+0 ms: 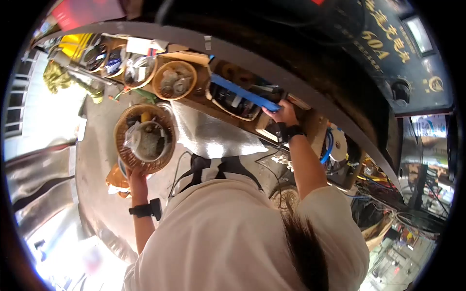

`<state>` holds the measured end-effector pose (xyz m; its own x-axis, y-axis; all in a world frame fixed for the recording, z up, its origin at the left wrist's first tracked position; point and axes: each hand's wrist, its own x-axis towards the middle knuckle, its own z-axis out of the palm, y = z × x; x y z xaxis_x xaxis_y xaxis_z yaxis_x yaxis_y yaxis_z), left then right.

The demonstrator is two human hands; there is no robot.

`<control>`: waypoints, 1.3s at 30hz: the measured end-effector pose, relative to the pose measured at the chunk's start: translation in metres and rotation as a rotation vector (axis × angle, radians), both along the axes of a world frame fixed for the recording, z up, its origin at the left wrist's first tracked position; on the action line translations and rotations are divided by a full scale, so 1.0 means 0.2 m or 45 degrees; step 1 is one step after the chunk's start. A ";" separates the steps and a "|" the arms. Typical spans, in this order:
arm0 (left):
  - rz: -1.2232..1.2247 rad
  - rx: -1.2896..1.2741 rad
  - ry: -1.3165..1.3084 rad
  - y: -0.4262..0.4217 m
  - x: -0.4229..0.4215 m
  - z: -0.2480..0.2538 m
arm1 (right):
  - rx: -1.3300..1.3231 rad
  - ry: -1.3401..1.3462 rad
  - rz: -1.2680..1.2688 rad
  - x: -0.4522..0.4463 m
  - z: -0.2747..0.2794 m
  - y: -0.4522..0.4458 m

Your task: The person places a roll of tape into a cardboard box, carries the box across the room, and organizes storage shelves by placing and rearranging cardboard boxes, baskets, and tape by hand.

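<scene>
My left hand (138, 178) is closed on the near rim of a round wicker basket (120, 145), held out over the floor. Inside the basket sit a pale round tub (154, 145) of small grey pieces, a clear plastic bag (132, 139) and something yellow. At the shelf, my right hand (284, 114) is closed around the near end of a long flat blue strip (238, 90). The strip slants across an open box (232, 107) with dark items in it; I cannot tell whether the two are joined.
Several more baskets, among them a round one (194, 80) with plastic-wrapped items, line the low shelf. A shiny metal sheet (208, 128) lies below it. Above is a dark bench edge (233, 53). Cables and a blue hose (328, 145) are at right; an orange-brown bag (116, 179) is on the floor.
</scene>
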<state>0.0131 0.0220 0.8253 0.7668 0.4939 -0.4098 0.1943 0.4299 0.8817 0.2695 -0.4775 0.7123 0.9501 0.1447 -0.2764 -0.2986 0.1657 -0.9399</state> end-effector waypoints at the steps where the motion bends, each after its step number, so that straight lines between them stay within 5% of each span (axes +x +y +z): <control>1: 0.019 -0.020 0.016 -0.03 0.02 0.03 | 0.288 0.197 -0.133 -0.06 0.05 -0.02; 3: 0.028 -0.047 -0.004 -0.06 0.02 0.06 | 0.470 0.396 -0.298 -0.19 0.19 -0.04; 6: 0.007 -0.025 0.001 -0.06 0.03 0.05 | -0.711 0.081 -0.092 -0.43 0.41 -0.09; 7: -0.007 -0.024 0.015 -0.06 0.03 0.05 | -0.251 0.157 -0.304 -0.53 0.31 -0.19; 9: -0.033 -0.021 0.044 -0.06 0.06 0.03 | -0.399 0.253 -0.371 -0.65 0.38 -0.29; 10: -0.124 0.136 0.055 -0.06 0.08 0.02 | -1.009 0.271 -0.214 -0.68 0.57 -0.28; 12: -0.297 0.439 0.093 -0.11 0.12 0.01 | -1.076 -0.072 -0.251 -0.80 0.26 -0.61; 13: -0.213 0.022 0.050 -0.13 0.16 0.05 | -0.178 0.175 -0.430 -0.81 0.14 -0.78; 14: -0.215 0.009 0.060 -0.14 0.20 0.04 | 0.662 0.448 -0.770 -0.82 0.02 -0.95; 18: -0.288 0.010 0.108 -0.18 0.29 0.02 | 0.659 0.552 -0.940 -0.58 0.23 -0.89; 24: -0.259 0.008 0.017 -0.37 0.36 0.15 | 0.451 0.572 -0.839 -0.27 0.08 -1.04; 27: -0.248 0.059 0.049 -0.37 0.32 0.11 | -0.340 0.175 -0.510 -0.26 -0.20 -1.18; 30: -0.208 0.042 0.050 -0.37 0.26 0.07 | 0.075 0.562 -1.101 -0.25 0.11 -0.90; 32: -0.154 0.015 0.065 -0.43 0.26 0.16 | 0.011 0.312 -1.250 -0.28 0.12 -0.77; 35: -0.182 0.005 0.044 -0.42 0.23 0.13 | -0.255 0.073 -1.279 -0.29 0.09 -0.75; 39: -0.232 0.014 0.047 -0.44 0.24 0.14 | 0.048 -0.005 -1.129 -0.20 0.00 -1.00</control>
